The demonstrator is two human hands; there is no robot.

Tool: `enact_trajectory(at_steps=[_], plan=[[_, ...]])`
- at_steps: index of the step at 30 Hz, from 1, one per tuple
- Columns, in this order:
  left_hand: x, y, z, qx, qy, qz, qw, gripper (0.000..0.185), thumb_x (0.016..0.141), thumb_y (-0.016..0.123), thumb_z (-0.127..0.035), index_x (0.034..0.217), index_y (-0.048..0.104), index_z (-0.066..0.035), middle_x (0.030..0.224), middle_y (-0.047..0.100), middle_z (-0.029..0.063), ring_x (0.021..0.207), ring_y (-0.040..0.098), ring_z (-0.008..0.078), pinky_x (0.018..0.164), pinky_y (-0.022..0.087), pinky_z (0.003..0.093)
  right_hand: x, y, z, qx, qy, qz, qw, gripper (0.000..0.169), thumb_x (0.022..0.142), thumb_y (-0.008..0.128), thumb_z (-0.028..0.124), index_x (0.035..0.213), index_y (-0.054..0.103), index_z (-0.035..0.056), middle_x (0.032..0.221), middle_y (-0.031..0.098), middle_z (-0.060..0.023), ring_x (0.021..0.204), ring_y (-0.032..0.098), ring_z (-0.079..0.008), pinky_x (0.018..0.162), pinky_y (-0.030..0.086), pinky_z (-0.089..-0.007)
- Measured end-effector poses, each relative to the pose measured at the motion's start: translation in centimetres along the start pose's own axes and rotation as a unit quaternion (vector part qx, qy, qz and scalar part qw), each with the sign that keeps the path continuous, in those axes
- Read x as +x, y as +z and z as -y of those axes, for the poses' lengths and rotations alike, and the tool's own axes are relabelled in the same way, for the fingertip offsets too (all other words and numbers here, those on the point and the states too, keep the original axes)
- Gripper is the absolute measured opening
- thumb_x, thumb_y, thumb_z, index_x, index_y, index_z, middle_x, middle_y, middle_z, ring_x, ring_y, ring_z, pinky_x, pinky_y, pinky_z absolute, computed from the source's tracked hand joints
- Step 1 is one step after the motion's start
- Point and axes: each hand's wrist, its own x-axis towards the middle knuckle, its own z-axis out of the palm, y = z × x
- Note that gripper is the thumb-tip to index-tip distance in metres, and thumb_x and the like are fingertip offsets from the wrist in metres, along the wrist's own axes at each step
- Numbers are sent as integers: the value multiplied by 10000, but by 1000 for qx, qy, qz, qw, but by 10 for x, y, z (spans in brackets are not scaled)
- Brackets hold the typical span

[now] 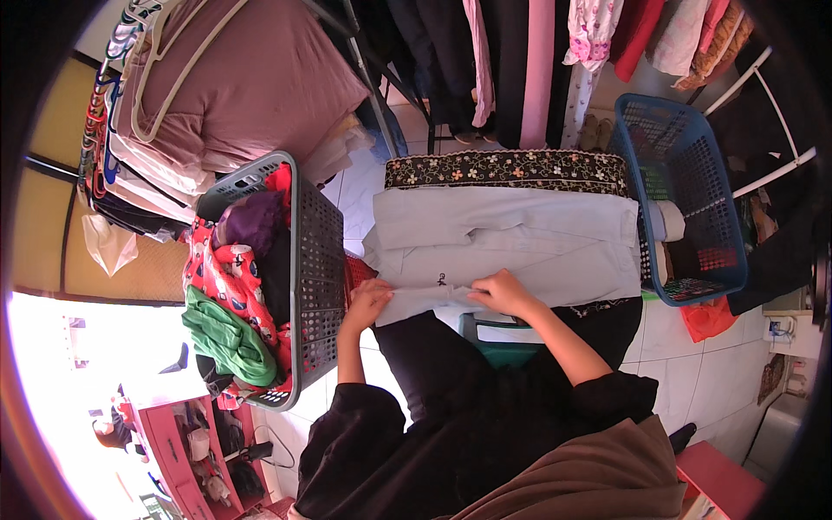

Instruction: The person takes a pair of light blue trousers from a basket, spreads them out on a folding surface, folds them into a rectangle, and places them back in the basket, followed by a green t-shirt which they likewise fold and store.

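A light grey shirt (507, 234) lies spread over a low surface in front of me, its near side partly folded over. My left hand (370, 302) pinches the folded near edge at the shirt's left end. Further right, my right hand (507, 296) grips the same fold between thumb and fingers. Small dark lettering shows on the cloth between my hands. Behind the shirt, a black cloth with embroidered flowers (507, 167) covers the far part of the surface.
A grey laundry basket (318, 279) heaped with clothes stands at my left, including a green garment (227, 335). On the right is a blue plastic basket (679, 195) with a few rolled items. Hanging clothes (260, 84) crowd the far left. A pink shelf (172, 442) stands lower left.
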Motion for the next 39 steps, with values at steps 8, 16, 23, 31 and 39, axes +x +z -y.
enact_trajectory(at_steps=[8,16,23,31,39], plan=[[98,-32,-29,44,25,-37,998,153,851,551,-191,915,651,-94,806,642,99,849,588,264,810,379,435,48,-37,-16,-8,72,-81,994,316,857,554,406,840,652,106,722,633,-136,699,602,-341,618,460,-434],[99,44,-34,186,-135,-222,947,109,840,567,-193,908,604,-116,1009,589,60,1001,513,269,842,344,462,57,-16,-32,-149,86,-49,984,392,866,495,490,862,648,129,718,648,-118,719,627,-320,623,478,-451],[90,77,-22,188,-84,-333,920,137,855,549,-161,977,556,-98,1092,525,61,1069,466,261,878,325,492,-4,-77,-42,-16,101,26,994,264,875,544,331,879,647,88,755,653,-101,723,619,-312,651,476,-428],[93,65,-25,48,-111,-370,921,107,886,509,-128,939,549,-44,936,574,110,904,528,308,812,371,423,-42,-99,-81,-76,91,-129,985,225,727,601,134,951,621,136,1025,601,-52,1009,538,-261,801,427,-410],[96,61,-21,3,-30,-339,940,123,898,491,-103,945,541,-1,914,566,157,891,518,335,796,387,424,-123,-146,-113,-254,224,-176,924,223,658,660,159,875,613,139,1024,565,-8,1053,491,-206,901,277,-480]])
